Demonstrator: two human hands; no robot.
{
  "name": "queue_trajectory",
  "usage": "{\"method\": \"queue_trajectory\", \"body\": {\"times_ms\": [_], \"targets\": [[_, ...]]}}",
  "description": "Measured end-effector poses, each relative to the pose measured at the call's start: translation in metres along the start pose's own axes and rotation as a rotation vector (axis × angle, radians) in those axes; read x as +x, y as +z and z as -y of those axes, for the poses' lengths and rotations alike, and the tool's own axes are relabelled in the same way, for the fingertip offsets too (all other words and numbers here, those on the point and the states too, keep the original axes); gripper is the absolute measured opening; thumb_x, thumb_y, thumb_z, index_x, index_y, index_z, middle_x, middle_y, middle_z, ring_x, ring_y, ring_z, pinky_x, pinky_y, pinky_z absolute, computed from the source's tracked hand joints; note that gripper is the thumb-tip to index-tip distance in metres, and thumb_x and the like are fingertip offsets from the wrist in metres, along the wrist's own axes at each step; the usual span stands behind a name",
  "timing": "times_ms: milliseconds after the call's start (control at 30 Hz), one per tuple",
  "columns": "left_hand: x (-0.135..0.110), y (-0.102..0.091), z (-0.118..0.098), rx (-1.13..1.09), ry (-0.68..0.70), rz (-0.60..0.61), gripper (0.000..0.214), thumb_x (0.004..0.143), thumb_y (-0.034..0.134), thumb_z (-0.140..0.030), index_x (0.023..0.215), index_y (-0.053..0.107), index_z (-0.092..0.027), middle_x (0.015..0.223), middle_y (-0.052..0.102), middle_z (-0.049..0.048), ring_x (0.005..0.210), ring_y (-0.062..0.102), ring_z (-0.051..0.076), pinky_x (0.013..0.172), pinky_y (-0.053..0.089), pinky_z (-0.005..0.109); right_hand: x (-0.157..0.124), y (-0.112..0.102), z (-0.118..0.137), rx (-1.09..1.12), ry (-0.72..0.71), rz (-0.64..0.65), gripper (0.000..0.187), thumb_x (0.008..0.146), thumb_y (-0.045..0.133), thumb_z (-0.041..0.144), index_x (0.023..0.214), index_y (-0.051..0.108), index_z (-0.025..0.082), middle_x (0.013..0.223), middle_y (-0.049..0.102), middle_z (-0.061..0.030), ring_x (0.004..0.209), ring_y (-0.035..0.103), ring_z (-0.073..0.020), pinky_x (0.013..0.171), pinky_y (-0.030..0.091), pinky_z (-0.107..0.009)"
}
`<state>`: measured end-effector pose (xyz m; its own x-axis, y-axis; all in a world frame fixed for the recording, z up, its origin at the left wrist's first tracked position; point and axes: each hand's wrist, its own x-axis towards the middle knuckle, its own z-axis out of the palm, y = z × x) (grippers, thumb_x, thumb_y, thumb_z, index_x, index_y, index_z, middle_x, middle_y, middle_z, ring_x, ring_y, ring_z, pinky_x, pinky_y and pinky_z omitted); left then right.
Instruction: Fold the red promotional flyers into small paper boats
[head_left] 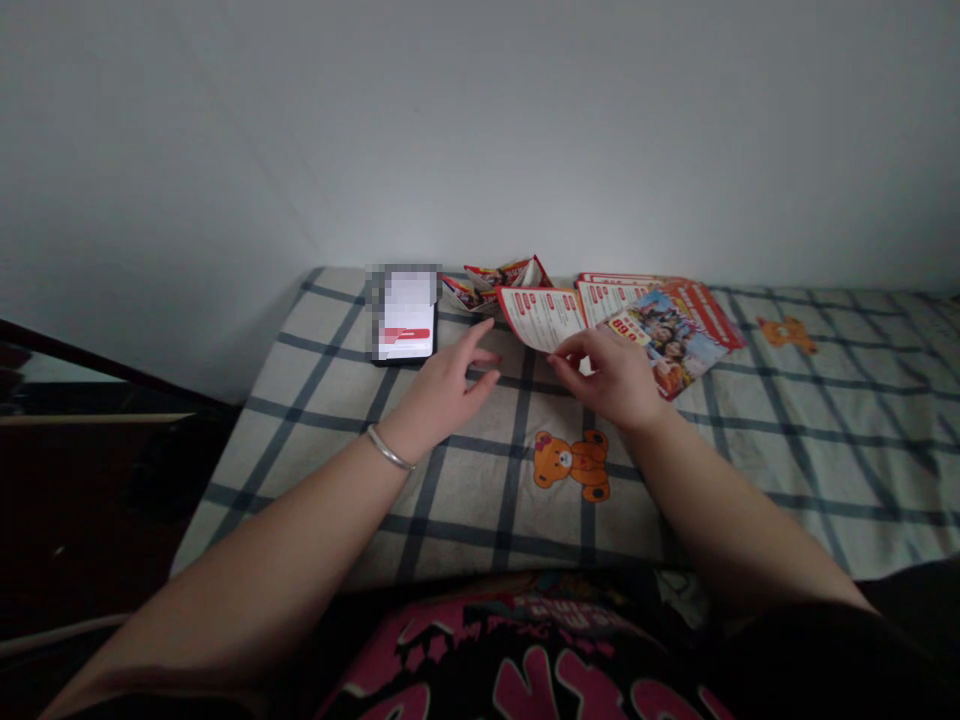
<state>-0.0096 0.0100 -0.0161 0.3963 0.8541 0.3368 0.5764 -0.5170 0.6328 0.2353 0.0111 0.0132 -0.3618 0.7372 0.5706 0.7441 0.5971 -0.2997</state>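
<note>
My right hand [611, 378] pinches the lower edge of a red-and-white printed flyer [541, 316] between thumb and fingers, and the sheet is raised at an angle. My left hand [452, 378] hovers to the left of it, fingers apart, with nothing in them. Behind the flyer sit folded paper pieces [504, 274] in red with colourful print. More flyers [709, 312] lie in an overlapping pile to the right, the top one [671, 340] showing a picture of people. Part of the pile is hidden behind my right hand.
A phone [409, 312] with a lit screen lies left of the folded papers. A checked cloth with bear prints [480, 480] covers the surface, which meets a pale wall [525, 130] at the back. The left edge drops to a dark floor area.
</note>
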Motion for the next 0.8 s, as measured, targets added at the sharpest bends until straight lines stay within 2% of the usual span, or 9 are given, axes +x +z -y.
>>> {"method": "queue_trajectory", "body": {"times_ms": [100, 267, 300, 367, 467, 567, 667, 733, 800], "targets": [[0.0, 0.002, 0.002, -0.098, -0.025, 0.007, 0.06, 0.094, 0.055, -0.024, 0.15, 0.033, -0.019, 0.118, 0.07, 0.01, 0.106, 0.066, 0.021, 0.092, 0.054, 0.038, -0.001, 0.0, 0.005, 0.008, -0.084, 0.038, 0.015, 0.091, 0.061, 0.031, 0.082, 0.067, 0.022, 0.068, 0.068, 0.0004, 0.061, 0.062, -0.0132, 0.058, 0.042, -0.026], [0.005, 0.008, -0.004, -0.353, -0.097, 0.026, 0.046, 0.097, 0.05, -0.028, 0.141, 0.042, -0.021, 0.127, 0.067, 0.0106, 0.117, 0.065, 0.021, 0.103, 0.05, 0.041, -0.002, 0.003, 0.005, 0.022, -0.242, 0.151, 0.017, 0.094, 0.06, 0.031, 0.084, 0.068, 0.02, 0.067, 0.07, 0.0005, 0.058, 0.062, -0.0127, 0.056, 0.04, -0.027], [0.006, 0.011, -0.006, -0.416, -0.136, 0.019, 0.046, 0.096, 0.052, -0.029, 0.14, 0.042, -0.02, 0.124, 0.068, 0.0106, 0.116, 0.066, 0.021, 0.101, 0.052, 0.04, -0.002, 0.005, 0.006, 0.026, -0.275, 0.182, 0.018, 0.095, 0.059, 0.031, 0.084, 0.068, 0.019, 0.068, 0.07, 0.0002, 0.058, 0.062, -0.0128, 0.056, 0.039, -0.028], [0.009, 0.015, -0.011, -0.505, -0.252, -0.051, 0.046, 0.093, 0.057, -0.028, 0.135, 0.043, -0.017, 0.108, 0.073, 0.0091, 0.099, 0.072, 0.02, 0.088, 0.057, 0.036, -0.002, 0.008, 0.008, 0.053, -0.311, 0.238, 0.02, 0.097, 0.057, 0.032, 0.087, 0.069, 0.019, 0.069, 0.07, -0.0003, 0.058, 0.062, -0.0131, 0.057, 0.04, -0.028], [0.011, 0.018, -0.016, -0.429, -0.355, -0.158, 0.054, 0.085, 0.067, -0.022, 0.133, 0.042, -0.018, 0.082, 0.073, -0.0002, 0.076, 0.072, 0.017, 0.073, 0.056, 0.03, 0.001, 0.007, 0.009, 0.132, -0.318, 0.331, 0.024, 0.098, 0.055, 0.038, 0.09, 0.07, 0.021, 0.075, 0.072, -0.001, 0.066, 0.066, -0.0143, 0.062, 0.045, -0.028], [0.012, 0.015, -0.015, -0.33, -0.38, -0.197, 0.066, 0.083, 0.068, -0.021, 0.141, 0.036, -0.019, 0.069, 0.069, -0.0055, 0.064, 0.068, 0.015, 0.065, 0.053, 0.029, 0.004, 0.001, 0.001, 0.117, -0.258, 0.384, 0.026, 0.097, 0.055, 0.045, 0.094, 0.07, 0.023, 0.098, 0.076, -0.0038, 0.089, 0.069, -0.0189, 0.076, 0.05, -0.032], [0.013, 0.01, -0.011, -0.344, -0.391, -0.201, 0.073, 0.085, 0.067, -0.022, 0.147, 0.03, -0.019, 0.071, 0.07, -0.0041, 0.065, 0.069, 0.016, 0.064, 0.052, 0.03, 0.005, -0.005, -0.016, -0.075, -0.036, 0.279, 0.022, 0.092, 0.06, 0.039, 0.102, 0.07, 0.022, 0.118, 0.072, -0.0092, 0.106, 0.065, -0.0262, 0.091, 0.05, -0.041], [0.013, 0.008, -0.01, -0.373, -0.396, -0.166, 0.062, 0.086, 0.065, -0.021, 0.142, 0.039, -0.018, 0.077, 0.072, -0.0014, 0.068, 0.07, 0.016, 0.063, 0.052, 0.029, 0.003, -0.005, -0.029, -0.22, 0.096, 0.266, 0.036, 0.086, 0.064, 0.038, 0.117, 0.067, 0.019, 0.13, 0.065, -0.0142, 0.118, 0.059, -0.0326, 0.099, 0.048, -0.048], [0.014, 0.006, -0.01, -0.392, -0.403, -0.128, 0.041, 0.087, 0.062, -0.019, 0.127, 0.051, -0.017, 0.081, 0.073, 0.001, 0.071, 0.07, 0.016, 0.062, 0.051, 0.028, -0.001, -0.002, -0.037, -0.32, 0.172, 0.29, 0.057, 0.082, 0.065, 0.045, 0.132, 0.06, 0.017, 0.141, 0.056, -0.0182, 0.125, 0.053, -0.0388, 0.104, 0.043, -0.056]]}}
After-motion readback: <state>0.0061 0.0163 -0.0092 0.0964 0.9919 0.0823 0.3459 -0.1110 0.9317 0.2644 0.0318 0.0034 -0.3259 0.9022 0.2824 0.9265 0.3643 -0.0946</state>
